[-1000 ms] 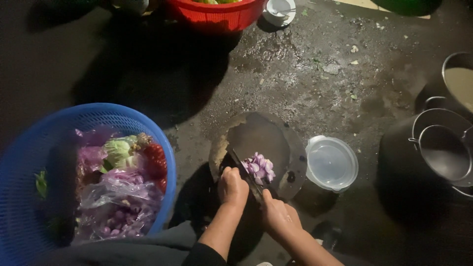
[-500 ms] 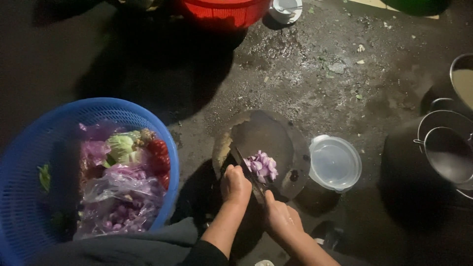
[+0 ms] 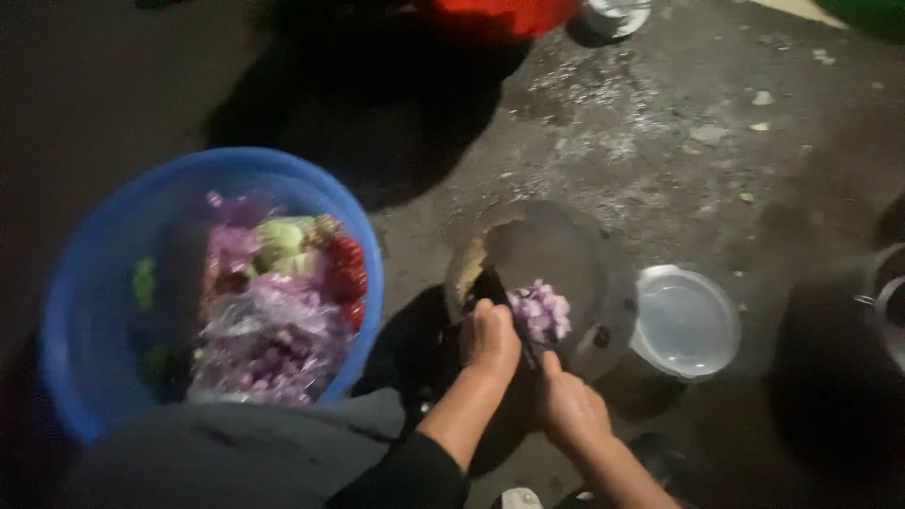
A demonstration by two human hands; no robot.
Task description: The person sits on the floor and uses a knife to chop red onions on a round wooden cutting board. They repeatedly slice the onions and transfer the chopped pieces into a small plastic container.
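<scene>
A round dark chopping block (image 3: 556,250) sits on the ground with a small heap of chopped purple onion (image 3: 541,310) on it. My left hand (image 3: 492,339) rests at the block's near edge, right beside the heap. My right hand (image 3: 569,407) is closed on the handle of a knife (image 3: 514,320), whose dark blade lies between my left hand and the onion pieces. The picture is blurred, so the blade's edge is hard to make out.
A blue basket (image 3: 104,273) at left holds bags of purple onions, green vegetables and red chillies. A clear round container (image 3: 685,323) stands right of the block. A red basin (image 3: 509,11) lies at the top, metal pots (image 3: 886,297) at the right edge.
The view has shifted and grown blurrier; everything sits further right and lower in frame. Both hands stay at the block with the knife by the onion heap.
</scene>
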